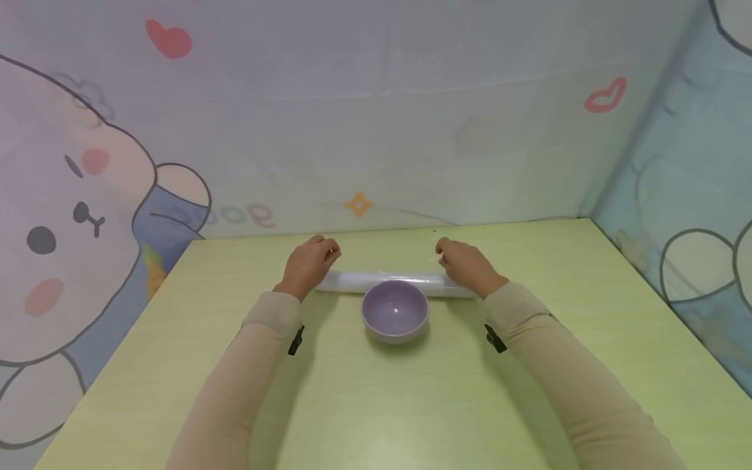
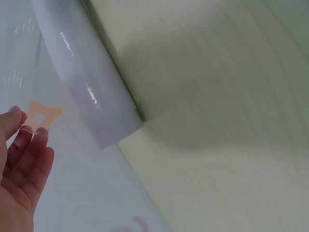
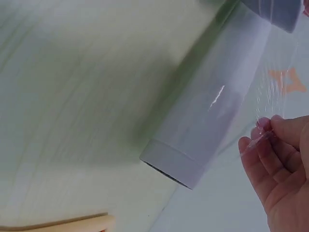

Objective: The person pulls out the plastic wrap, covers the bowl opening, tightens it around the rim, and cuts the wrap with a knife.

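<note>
A roll of cling film (image 1: 352,282) lies crosswise on the table, its wrap glossy and see-through. My left hand (image 1: 310,264) pinches the loose film edge between thumb and fingers just beyond the roll's left end. Mirroring it, my right hand (image 1: 469,264) pinches the film beyond the right end, where the clear sheet gathers into creases (image 3: 271,99) at the fingertips. Between the hands, the film is nearly invisible. On the near side of the roll's middle stands an upright lilac bowl (image 1: 395,312), nothing visible inside it, overlapping the roll in the head view.
The pale yellow-green table (image 1: 388,405) runs back to a printed cloth backdrop (image 1: 376,143) with hearts and cartoon animals. A side cloth (image 1: 693,196) borders the right edge. A tan bar-like thing (image 3: 63,224) shows low in the right wrist view.
</note>
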Tool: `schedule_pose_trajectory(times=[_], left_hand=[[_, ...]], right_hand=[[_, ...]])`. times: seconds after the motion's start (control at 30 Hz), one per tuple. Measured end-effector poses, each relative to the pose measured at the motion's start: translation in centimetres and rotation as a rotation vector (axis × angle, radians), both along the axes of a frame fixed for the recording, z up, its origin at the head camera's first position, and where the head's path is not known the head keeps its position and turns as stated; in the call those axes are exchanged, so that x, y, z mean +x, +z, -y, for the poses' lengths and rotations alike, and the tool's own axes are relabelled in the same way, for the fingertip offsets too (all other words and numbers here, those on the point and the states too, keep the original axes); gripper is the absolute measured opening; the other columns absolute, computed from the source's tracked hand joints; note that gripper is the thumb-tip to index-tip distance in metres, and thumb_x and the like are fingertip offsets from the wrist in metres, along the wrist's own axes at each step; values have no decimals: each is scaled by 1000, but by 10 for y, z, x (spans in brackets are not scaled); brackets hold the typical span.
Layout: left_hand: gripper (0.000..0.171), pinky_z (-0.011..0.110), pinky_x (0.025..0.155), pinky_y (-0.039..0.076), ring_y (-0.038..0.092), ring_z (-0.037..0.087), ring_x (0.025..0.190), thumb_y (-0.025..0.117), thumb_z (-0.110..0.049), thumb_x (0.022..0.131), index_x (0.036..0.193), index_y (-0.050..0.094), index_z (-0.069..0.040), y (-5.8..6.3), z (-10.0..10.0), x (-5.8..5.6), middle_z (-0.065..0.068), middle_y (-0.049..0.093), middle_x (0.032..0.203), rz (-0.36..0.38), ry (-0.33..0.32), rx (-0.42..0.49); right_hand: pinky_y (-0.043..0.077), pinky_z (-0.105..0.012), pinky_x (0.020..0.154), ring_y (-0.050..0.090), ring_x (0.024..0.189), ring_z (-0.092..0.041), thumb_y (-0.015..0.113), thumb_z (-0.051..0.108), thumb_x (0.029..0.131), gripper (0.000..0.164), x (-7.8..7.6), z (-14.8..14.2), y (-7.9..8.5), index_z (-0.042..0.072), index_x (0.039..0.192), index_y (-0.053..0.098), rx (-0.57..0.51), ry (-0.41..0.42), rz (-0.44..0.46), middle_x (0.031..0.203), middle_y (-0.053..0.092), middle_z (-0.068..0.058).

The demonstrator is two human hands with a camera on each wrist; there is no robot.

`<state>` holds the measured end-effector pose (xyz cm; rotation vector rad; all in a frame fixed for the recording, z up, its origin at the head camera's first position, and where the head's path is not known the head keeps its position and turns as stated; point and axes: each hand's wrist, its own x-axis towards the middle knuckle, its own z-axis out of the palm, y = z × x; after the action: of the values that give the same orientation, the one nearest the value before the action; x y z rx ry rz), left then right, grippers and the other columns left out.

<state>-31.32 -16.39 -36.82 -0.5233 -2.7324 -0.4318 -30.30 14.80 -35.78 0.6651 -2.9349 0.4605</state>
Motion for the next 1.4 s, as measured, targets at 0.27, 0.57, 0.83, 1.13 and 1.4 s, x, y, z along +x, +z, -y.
schedule_pose_trajectory(times=[0.27,0.57,0.83,1.13,1.4], left_hand=[[16,34,68,49,58,20,73,60,-22,89,97,67,-10,8,6,3,5,62,87,-39,-53,-58],[13,32,70,49,59,19,75,61,-20,88,93,68,-10,19,14,2,4,63,85,-43,-140,-68],[9,31,72,49,58,19,77,60,-14,89,92,66,-8,24,15,2,5,61,86,-75,-215,-52],[9,29,70,49,58,19,74,58,-12,90,93,65,-7,36,13,0,5,58,87,-129,-257,-117],[8,28,67,48,57,19,70,56,-13,92,95,61,-8,41,16,3,4,56,87,-163,-279,-125]], right_hand=[[50,-39,83,63,96,-28,56,10,91,19,-2,-4,5,2,104,66,83,34,-83,101,68,-13],[50,-39,84,63,97,-29,55,7,91,19,-4,-7,13,2,105,66,71,57,-77,104,68,-13],[49,-40,86,63,99,-30,54,6,91,20,-6,-11,23,0,107,66,37,78,-78,105,68,-14],[50,-41,85,64,95,-29,54,4,91,19,-5,-18,32,0,105,66,-21,75,-80,102,68,-14],[49,-42,85,61,98,-31,49,5,94,20,-6,-13,42,-1,104,64,-20,43,-50,103,66,-16]])
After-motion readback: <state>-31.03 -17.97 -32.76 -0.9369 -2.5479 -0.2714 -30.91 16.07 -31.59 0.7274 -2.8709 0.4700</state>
